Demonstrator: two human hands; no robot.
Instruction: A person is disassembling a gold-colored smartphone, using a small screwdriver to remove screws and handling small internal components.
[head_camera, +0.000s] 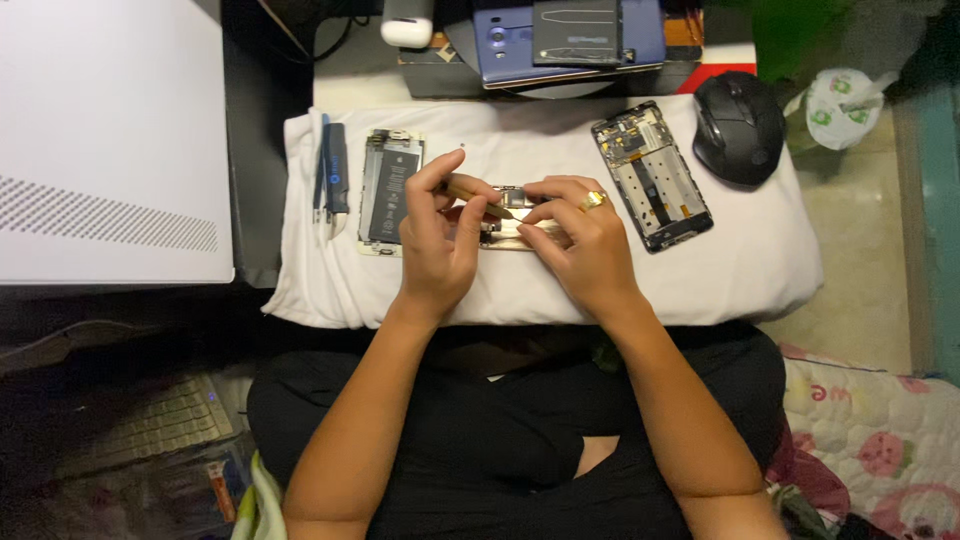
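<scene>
The left hand (438, 240) pinches a slim brass-coloured tool (478, 196) while the right hand (585, 240) pins the gold phone frame (515, 232) on the white cloth (740, 270), where a slip could likely gouge its parts

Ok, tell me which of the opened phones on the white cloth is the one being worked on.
The gold one in the middle, under both hands; the left hand holds a tool to it. The other two lie untouched at either side.
</scene>
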